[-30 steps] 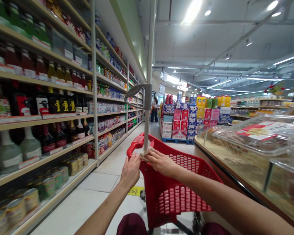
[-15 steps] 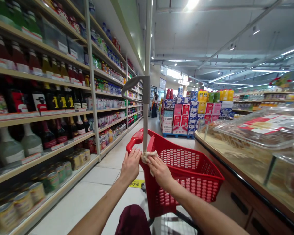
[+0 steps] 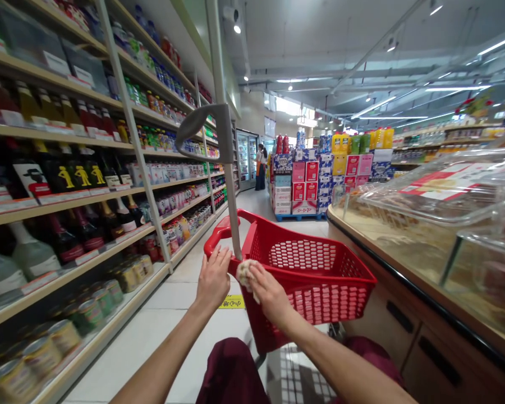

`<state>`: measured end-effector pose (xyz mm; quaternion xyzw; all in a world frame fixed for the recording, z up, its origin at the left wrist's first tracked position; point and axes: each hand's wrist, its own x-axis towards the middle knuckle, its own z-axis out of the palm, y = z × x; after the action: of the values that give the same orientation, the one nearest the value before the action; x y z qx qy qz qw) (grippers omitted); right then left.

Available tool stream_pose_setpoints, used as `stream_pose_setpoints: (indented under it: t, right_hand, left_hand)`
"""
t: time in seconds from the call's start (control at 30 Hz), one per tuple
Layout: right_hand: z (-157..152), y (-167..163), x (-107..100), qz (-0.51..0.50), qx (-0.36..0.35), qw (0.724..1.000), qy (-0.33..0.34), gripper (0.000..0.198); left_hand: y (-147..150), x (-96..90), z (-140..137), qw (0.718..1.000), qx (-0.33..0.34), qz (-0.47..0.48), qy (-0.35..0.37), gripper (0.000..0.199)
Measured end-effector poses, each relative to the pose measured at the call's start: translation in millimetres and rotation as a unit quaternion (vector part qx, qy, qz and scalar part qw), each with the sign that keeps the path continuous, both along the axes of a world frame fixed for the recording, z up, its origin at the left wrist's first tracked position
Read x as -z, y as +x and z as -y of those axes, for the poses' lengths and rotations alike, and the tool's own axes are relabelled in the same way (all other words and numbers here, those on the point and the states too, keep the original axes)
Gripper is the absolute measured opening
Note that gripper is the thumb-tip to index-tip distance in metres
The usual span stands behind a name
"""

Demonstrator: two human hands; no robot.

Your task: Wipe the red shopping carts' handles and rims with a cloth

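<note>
The right hand (image 3: 272, 294) moves the cloth (image 3: 246, 274) farther right of the grey pole (image 3: 234, 230). Glass-door coolers (image 3: 247, 157) come into view in the distance

Arms (image 3: 168, 342) outstretched, left hand (image 3: 212, 279) (back upward) near right hand (image 3: 268, 290).

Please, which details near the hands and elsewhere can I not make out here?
In the head view:
Cloth: partly hidden by the right hand.
Red handle: partly hidden by the left hand.
Red basket: floor mostly hidden by its near wall.
Grey pole: top cut off by the upper edge.
Shelf label: print too small to read.
</note>
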<state>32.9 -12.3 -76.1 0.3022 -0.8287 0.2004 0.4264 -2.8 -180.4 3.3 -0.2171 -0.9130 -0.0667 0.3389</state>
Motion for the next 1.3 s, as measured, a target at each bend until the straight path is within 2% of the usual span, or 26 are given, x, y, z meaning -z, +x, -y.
stream_pose_setpoints:
  t: [0.1,0.17,0.27,0.37,0.43,0.47,0.53,0.6,0.63,0.67,0.7,0.77,0.87,0.9,0.93,0.97,1.03,1.1,1.17,1.23,1.3]
  right_hand:
    - [-9.9,5.6,28.9,0.051,-0.005,0.998,0.045,0.039]
    - [-13.2,10.2,35.0,0.062,0.003,0.998,0.023,0.041]
    - [-16.9,11.7,7.8,0.065,-0.002,0.994,-0.088,0.047]
    - [-22.8,13.4,-26.2,0.123,-0.032,0.959,-0.252,0.046]
    - [-26.6,19.6,-34.3,0.192,-0.075,0.909,-0.363,0.043]
    - [-27.9,24.1,-34.1,0.226,-0.098,0.876,-0.415,0.042]
    - [-29.8,33.4,-29.4,0.281,-0.132,0.807,-0.502,0.035]
    - [-32.0,40.3,-24.0,0.318,-0.151,0.745,-0.566,0.026]
    - [-33.8,42.4,-21.9,0.329,-0.154,0.719,-0.592,0.023]
    - [-36.2,43.7,-20.2,0.335,-0.153,0.698,-0.614,0.021]
    - [-39.1,44.2,-18.7,0.336,-0.147,0.684,-0.631,0.021]
    - [-45.7,44.4,-15.7,0.324,-0.115,0.684,-0.644,0.02]
    - [-51.6,45.5,-11.0,0.309,-0.066,0.728,-0.608,0.019]
    - [-51.2,46.6,-10.0,0.303,-0.062,0.741,-0.596,0.019]
    - [-49.5,48.3,-9.6,0.293,-0.064,0.75,-0.589,0.02]
    - [-46.7,50.3,-9.6,0.282,-0.07,0.754,-0.589,0.021]
    - [-39.4,55.2,-10.5,0.272,-0.082,0.744,-0.605,0.022]
    - [-32.1,59.4,-10.3,0.297,-0.096,0.717,-0.623,0.019]
    - [-27.5,60.9,-6.7,0.333,-0.109,0.685,-0.638,0.017]
    - [-26.3,58.9,1.1,0.356,-0.117,0.659,-0.652,0.02]
    - [-28.5,54.9,11.4,0.359,-0.112,0.657,-0.653,0.027]
  left_hand:
    - [-3.7,1.7,0.8,1.0,0.006,-0.01,0.002,0.056]
    - [-6.1,1.7,1.4,1.0,0.012,-0.016,0.009,0.056]
    - [-3.3,3.9,-2.1,0.998,0.025,-0.017,0.057,0.052]
    - [13.4,18.4,-17.2,0.979,0.06,-0.004,0.196,0.044]
    - [30.3,36.5,-35.1,0.938,0.107,0.06,0.326,0.043]
    - [38.9,46.8,-45.7,0.902,0.135,0.122,0.393,0.044]
    - [53.0,66.0,-67.3,0.791,0.188,0.284,0.509,0.045]
    - [60.7,79.1,-84.3,0.677,0.2,0.409,0.578,0.044]
    - [61.9,82.5,-89.4,0.64,0.19,0.446,0.597,0.043]
    - [61.8,83.9,-92.0,0.619,0.174,0.463,0.609,0.042]
    - [60.7,83.5,-92.2,0.614,0.156,0.463,0.619,0.043]
    - [57.5,78.5,-88.0,0.639,0.12,0.412,0.638,0.044]
    - [55.7,67.3,-83.2,0.697,0.108,0.318,0.633,0.044]
    - [56.8,64.1,-84.5,0.7,0.121,0.331,0.621,0.042]
    - [58.6,61.5,-87.3,0.69,0.141,0.364,0.61,0.04]
    - [61.0,59.5,-91.2,0.664,0.164,0.403,0.607,0.039]
    - [66.9,57.3,-99.5,0.588,0.213,0.465,0.626,0.039]
    - [73.1,56.4,-104.9,0.511,0.247,0.499,0.655,0.04]
    - [78.7,56.1,-106.2,0.449,0.256,0.548,0.658,0.036]
    - [82.8,57.1,-106.0,0.408,0.247,0.591,0.65,0.033]
    - [84.9,60.4,-107.5,0.389,0.24,0.602,0.654,0.036]
